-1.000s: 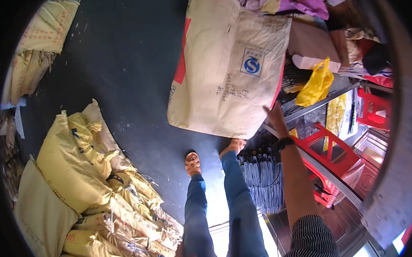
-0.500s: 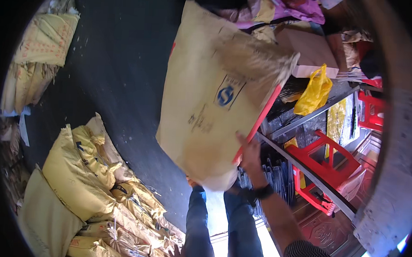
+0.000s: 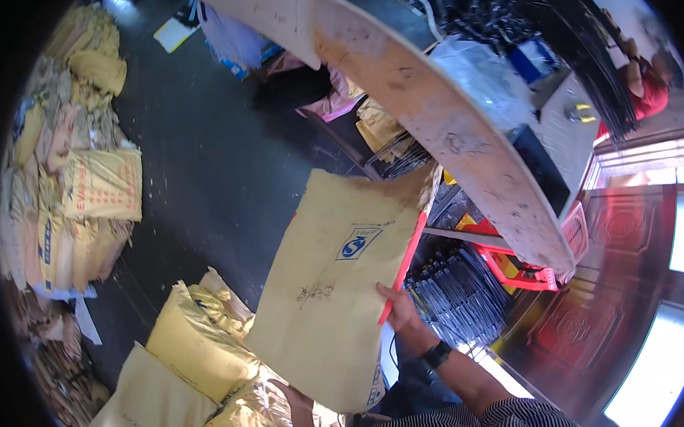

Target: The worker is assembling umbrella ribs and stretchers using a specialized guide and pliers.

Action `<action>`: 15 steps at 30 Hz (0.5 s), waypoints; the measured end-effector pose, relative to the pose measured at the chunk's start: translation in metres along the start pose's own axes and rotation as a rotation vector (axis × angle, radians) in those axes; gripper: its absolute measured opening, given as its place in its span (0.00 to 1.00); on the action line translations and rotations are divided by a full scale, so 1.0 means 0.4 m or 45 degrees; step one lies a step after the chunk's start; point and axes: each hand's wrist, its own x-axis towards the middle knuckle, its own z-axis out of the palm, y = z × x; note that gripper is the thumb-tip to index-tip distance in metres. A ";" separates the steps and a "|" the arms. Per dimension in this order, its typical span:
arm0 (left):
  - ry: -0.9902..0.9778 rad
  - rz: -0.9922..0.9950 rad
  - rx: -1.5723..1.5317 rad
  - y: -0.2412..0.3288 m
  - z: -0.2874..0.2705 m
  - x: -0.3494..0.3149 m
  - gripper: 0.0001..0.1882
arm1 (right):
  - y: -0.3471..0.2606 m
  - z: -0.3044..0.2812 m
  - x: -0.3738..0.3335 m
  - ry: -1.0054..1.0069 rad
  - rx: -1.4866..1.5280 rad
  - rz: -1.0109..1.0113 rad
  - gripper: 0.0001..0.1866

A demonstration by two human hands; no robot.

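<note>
A large tan paper sack (image 3: pixel 319 290) with a blue printed mark, handwriting and a red strip along its right edge hangs tilted in front of me. My right hand (image 3: pixel 401 311) is closed on that red edge, thumb on the printed face. Close by the sack's lower left edge is my left hand (image 3: pixel 295 400). Part of it is hidden by the sack, so its grip does not show. Beside it on the left lie filled yellow sacks (image 3: pixel 196 341) and a paler sack (image 3: pixel 154 397).
Stacked folded sacks (image 3: pixel 100 185) line the far left beyond dark floor (image 3: pixel 199 144). A curved worn board (image 3: pixel 454 134) crosses the upper right. Bundled dark rods (image 3: pixel 457 297), a red plastic stool (image 3: pixel 521 269) and reddish panelled doors (image 3: pixel 584 319) are at right. A person in red (image 3: pixel 651 94) is at far upper right.
My view has swung, bringing the board and doors in. The sack has come lower and nearer, still in my right hand. My left hand has risen to its lower edge.
</note>
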 end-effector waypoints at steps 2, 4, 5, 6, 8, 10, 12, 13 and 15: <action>0.069 -0.063 -0.270 0.067 0.026 -0.010 0.24 | -0.046 -0.060 0.017 0.024 -0.078 -0.020 0.19; 0.301 0.062 0.072 0.122 -0.005 0.044 0.21 | -0.075 -0.093 0.026 0.018 -0.133 -0.069 0.19; 0.206 0.136 0.082 0.151 0.042 0.048 0.17 | -0.093 -0.123 0.029 0.028 -0.102 -0.089 0.19; -0.020 0.072 0.041 0.201 0.028 0.072 0.14 | -0.105 -0.134 0.036 0.067 -0.171 -0.067 0.18; 0.027 0.181 0.213 0.240 0.193 0.065 0.15 | -0.141 -0.202 0.054 0.143 -0.208 -0.076 0.18; -0.042 0.262 0.286 0.285 0.312 0.067 0.17 | -0.159 -0.248 0.076 0.146 -0.279 -0.132 0.16; -0.205 0.325 0.385 0.318 0.433 0.064 0.17 | -0.171 -0.267 0.079 0.189 -0.259 -0.154 0.13; -0.302 0.365 0.468 0.327 0.495 0.062 0.17 | -0.174 -0.286 0.086 0.286 -0.256 -0.171 0.13; -0.348 0.379 0.597 0.350 0.581 0.069 0.17 | -0.174 -0.297 0.074 0.374 -0.228 -0.222 0.13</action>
